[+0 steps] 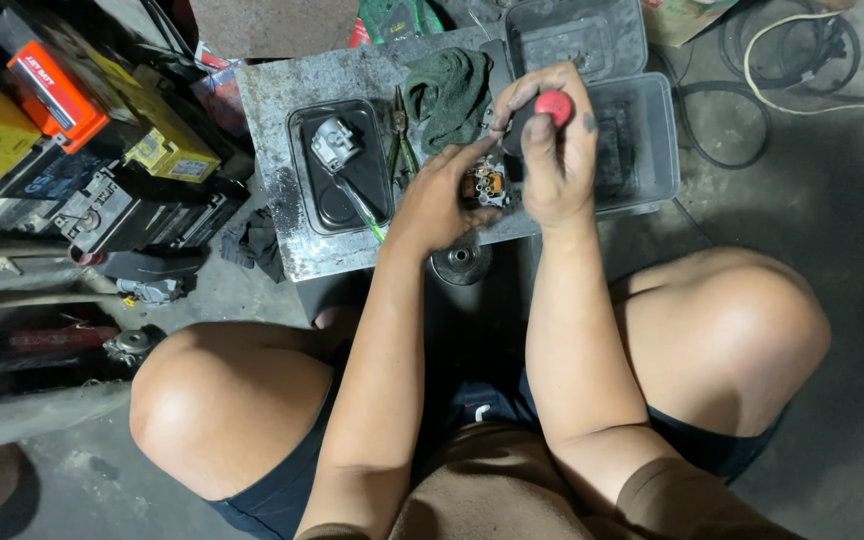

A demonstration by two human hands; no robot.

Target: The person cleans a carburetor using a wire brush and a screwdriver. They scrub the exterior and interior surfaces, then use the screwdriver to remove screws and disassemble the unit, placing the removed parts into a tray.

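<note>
From the head camera, we saw our right hand (552,165) wrapped tight around a screwdriver with a red-capped handle (550,108), tip pointing down into a small metal part (488,183). Our left hand (437,200) sat beside that part, fingers (472,152) curled around it to keep it steady on the grey worktop (272,120). Pliers (399,135) and a green rag (447,85) lay just behind, and a black tray (302,190) held another part. We thought the tip could slip off and poke the left fingers, because they sat so close.
</note>
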